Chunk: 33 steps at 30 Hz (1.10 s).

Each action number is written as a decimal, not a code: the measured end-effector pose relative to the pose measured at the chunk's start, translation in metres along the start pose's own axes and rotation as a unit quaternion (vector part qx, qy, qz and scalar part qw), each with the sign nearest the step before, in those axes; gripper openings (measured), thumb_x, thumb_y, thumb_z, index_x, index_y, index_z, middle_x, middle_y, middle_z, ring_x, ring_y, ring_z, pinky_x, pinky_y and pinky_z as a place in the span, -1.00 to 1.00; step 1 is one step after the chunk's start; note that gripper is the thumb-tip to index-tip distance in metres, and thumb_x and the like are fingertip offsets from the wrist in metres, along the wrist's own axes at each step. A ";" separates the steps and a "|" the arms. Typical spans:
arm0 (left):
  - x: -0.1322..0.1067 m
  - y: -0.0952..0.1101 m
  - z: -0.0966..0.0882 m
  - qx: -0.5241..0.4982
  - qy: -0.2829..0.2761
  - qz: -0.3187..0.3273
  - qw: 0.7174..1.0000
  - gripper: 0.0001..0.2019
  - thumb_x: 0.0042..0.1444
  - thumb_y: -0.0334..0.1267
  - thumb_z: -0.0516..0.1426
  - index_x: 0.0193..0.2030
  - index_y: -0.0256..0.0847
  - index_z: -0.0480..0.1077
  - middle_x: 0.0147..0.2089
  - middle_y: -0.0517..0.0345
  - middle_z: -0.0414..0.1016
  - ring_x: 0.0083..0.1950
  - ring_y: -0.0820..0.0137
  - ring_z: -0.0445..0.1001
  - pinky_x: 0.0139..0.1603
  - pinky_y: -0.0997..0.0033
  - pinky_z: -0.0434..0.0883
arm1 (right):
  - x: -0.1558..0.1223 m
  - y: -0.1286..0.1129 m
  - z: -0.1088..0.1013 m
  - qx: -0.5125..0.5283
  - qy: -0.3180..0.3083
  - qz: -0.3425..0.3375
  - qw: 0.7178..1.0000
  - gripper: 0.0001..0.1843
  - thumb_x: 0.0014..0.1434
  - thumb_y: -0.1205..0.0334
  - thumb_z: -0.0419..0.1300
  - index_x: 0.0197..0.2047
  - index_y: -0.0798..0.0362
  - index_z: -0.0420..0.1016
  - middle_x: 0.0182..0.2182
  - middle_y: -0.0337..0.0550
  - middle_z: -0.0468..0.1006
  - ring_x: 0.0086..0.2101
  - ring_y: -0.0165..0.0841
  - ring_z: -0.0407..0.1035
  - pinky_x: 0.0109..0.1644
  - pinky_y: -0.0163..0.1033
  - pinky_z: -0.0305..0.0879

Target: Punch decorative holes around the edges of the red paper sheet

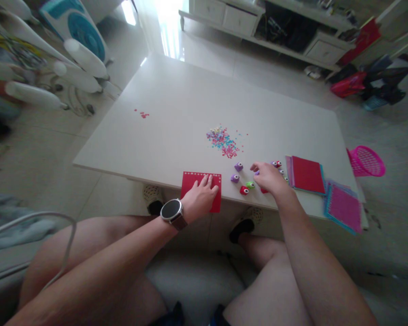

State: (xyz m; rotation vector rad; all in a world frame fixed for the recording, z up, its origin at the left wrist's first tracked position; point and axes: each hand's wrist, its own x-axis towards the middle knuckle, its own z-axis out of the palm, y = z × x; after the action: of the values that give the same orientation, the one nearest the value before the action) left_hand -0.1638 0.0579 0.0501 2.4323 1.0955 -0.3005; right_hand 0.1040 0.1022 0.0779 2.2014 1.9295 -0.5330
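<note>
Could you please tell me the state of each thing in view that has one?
Red sheet: punched along its far edge, overhanging the table.
Left hand: spread flat on the sheet.
Right hand: curled, grip unclear.
Eye-marked gadgets: scattered loose.
Confetti: loose, scattered.
Red-topped stack: lying flat.
Purple-topped sheets: overhanging the table.
Watch: strapped on, face dark.
Cabinet drawers: shut.

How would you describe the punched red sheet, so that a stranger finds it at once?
Find the white table; the left hand rests at its near edge. Beneath that hand lies the sheet, partly overhanging. Small holes line its far edge; the stack's red top shows none.
</note>
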 end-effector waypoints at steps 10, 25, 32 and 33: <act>0.004 -0.008 -0.002 -0.022 0.049 0.012 0.998 -0.68 0.38 -0.42 0.04 0.17 -0.28 0.50 0.46 -0.34 0.41 0.49 -0.02 0.39 0.37 -0.04 0.51 | -0.001 0.005 0.010 -0.012 -0.099 -0.021 0.995 -0.60 0.20 0.59 0.29 0.05 0.08 0.70 0.07 0.08 0.73 0.07 -0.12 0.60 0.10 -0.19 0.41; 0.019 -0.021 -0.011 -0.031 0.088 -0.088 0.992 -0.66 0.30 -0.46 0.10 0.19 -0.25 0.43 0.26 -0.26 0.45 0.26 -0.03 0.42 0.17 -0.05 0.50 | -0.003 0.001 0.013 -0.043 -0.079 -0.019 0.996 -0.71 0.22 0.52 0.31 -0.04 0.07 0.72 -0.05 0.10 0.75 -0.06 -0.09 0.62 -0.06 -0.17 0.38; 0.021 -0.022 -0.010 -0.024 0.070 -0.108 0.991 -0.66 0.26 -0.42 0.17 0.17 -0.24 0.40 0.23 -0.24 0.47 0.30 -0.06 0.39 0.22 -0.10 0.43 | -0.008 -0.007 0.010 -0.059 -0.025 -0.008 0.998 -0.69 0.26 0.45 0.22 -0.01 0.08 0.72 -0.07 0.11 0.75 -0.08 -0.09 0.61 -0.12 -0.17 0.31; 0.021 -0.022 -0.010 -0.025 0.070 -0.109 0.991 -0.65 0.24 -0.42 0.18 0.17 -0.24 0.39 0.24 -0.25 0.47 0.30 -0.06 0.39 0.22 -0.10 0.43 | -0.009 -0.008 0.008 -0.054 -0.012 -0.006 0.998 -0.69 0.25 0.43 0.23 -0.01 0.09 0.72 -0.08 0.12 0.75 -0.09 -0.08 0.61 -0.14 -0.16 0.30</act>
State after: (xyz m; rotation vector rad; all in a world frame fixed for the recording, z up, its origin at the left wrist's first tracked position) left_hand -0.1663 0.0899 0.0442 2.3211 1.4166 -0.1712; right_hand 0.0941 0.0925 0.0743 2.1099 1.9137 -0.4430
